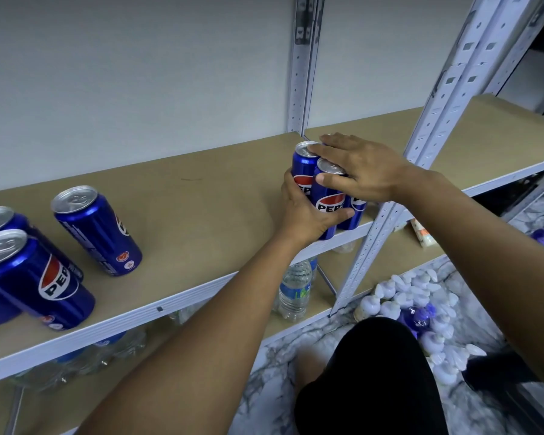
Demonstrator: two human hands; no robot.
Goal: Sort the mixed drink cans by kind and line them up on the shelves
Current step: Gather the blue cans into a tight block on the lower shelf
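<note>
Upright stands just beside clustered cans.

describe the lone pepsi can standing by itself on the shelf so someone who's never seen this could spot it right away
Start at the tan shelf board with the white metal edge and look toward its left part. There a blue Pepsi can stands upright with open board all round it. Unlike the cans crowded at the far left edge or the cluster held between both hands, nothing touches it.
</note>
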